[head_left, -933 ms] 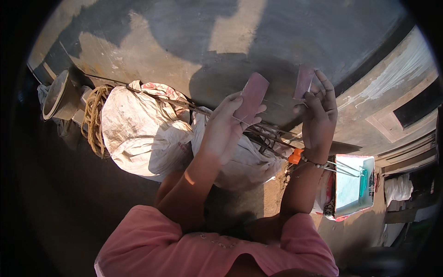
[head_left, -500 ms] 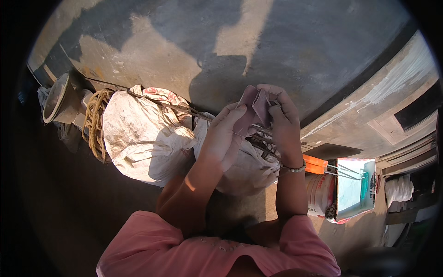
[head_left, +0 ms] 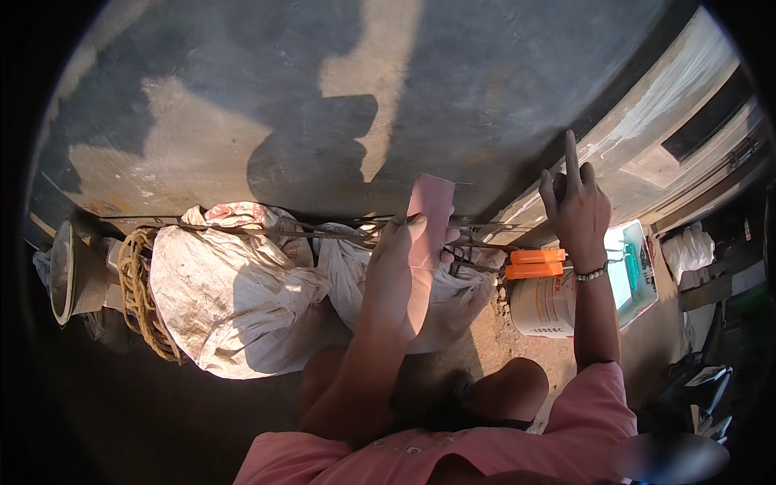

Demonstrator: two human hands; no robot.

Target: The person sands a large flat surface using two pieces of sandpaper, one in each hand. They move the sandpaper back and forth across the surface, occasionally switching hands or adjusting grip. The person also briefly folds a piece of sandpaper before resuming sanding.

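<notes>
My left hand (head_left: 392,267) is closed around a flat, stiff-looking pink strip (head_left: 432,206). The strip stands up above my fingers, and loose threads trail from its edges. Whether it is sandpaper or cloth I cannot tell. Well off to the right, my right hand (head_left: 578,214) is raised, its index finger stretched out and the others partly bent. Nothing shows in it. Just below and left of that hand are two orange handles (head_left: 537,264), above a white bucket (head_left: 541,307). My right forearm covers part of the bucket.
White sacks (head_left: 234,299) lie along the grey wall (head_left: 469,97), with long thin rods (head_left: 339,234) across them. Coiled rope (head_left: 145,295) and a tilted basin (head_left: 73,271) are at the left. A container with a pale blue inside (head_left: 638,283) stands right of my forearm.
My right hand has let go of the pink strip and swung right. The strip, folded between both hands before, is now straightened in my left hand. The view has shifted too.
</notes>
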